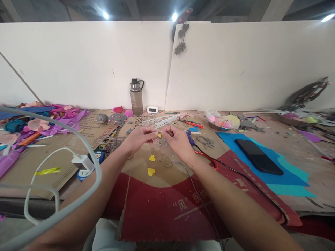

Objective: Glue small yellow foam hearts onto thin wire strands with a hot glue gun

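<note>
yellow piece (159,136), small, partly hidden by the pinching fingertips (164,134)

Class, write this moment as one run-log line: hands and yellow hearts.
left hand: pinching small yellow piece | right hand: pinching same piece | two yellow hearts: lying on cardboard

Insp. of operator, vis. parts only. L hand (142,137) & R hand (176,141): bare, incl. fingers (149,129) and thumbs; nails too small to grade. L forearm (112,172) & R forearm (222,195): likewise uncovered, slim, narrowing toward wrists. Lower body: pale bluish-white cloth garment (110,238), plain where vis., mostly hidden; garment type can't be confirmed.
</note>
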Available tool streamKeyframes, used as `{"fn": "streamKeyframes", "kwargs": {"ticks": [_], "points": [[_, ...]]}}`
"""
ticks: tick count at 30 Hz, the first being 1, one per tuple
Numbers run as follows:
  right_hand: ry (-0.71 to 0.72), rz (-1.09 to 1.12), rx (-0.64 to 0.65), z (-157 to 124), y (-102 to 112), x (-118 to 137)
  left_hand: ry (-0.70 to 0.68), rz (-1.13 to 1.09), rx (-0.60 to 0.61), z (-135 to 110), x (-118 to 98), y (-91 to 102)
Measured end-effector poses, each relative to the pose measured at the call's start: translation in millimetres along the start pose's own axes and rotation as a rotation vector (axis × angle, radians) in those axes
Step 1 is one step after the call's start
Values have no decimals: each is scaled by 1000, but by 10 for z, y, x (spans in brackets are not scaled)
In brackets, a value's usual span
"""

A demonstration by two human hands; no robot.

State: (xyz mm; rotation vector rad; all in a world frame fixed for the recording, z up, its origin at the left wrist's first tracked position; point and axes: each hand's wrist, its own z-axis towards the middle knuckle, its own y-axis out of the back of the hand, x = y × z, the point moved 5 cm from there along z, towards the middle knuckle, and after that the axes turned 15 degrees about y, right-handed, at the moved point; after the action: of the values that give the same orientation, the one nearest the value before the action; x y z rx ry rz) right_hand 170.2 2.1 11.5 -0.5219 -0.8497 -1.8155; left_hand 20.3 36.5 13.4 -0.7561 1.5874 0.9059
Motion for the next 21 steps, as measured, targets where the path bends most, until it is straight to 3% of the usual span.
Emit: {"fn": "streamKeyframes", "kwargs": {"ticks": [4,7,13,15,21], "points": [[-14,3,25,-2,10,-23,28,-54,54,-14,-24,3],[-12,2,33,-1,10,-8,87,-108,14,-6,-12,-7],[-25,-4,43,-9,12,-27,26,3,-391,-5,-15,189],[-36,-17,56,-12,16,-44,12,75,-445,-33,-47,218],[-13,-141,134,-5,35,7,16,311,-165,-57,-92,18]]}}
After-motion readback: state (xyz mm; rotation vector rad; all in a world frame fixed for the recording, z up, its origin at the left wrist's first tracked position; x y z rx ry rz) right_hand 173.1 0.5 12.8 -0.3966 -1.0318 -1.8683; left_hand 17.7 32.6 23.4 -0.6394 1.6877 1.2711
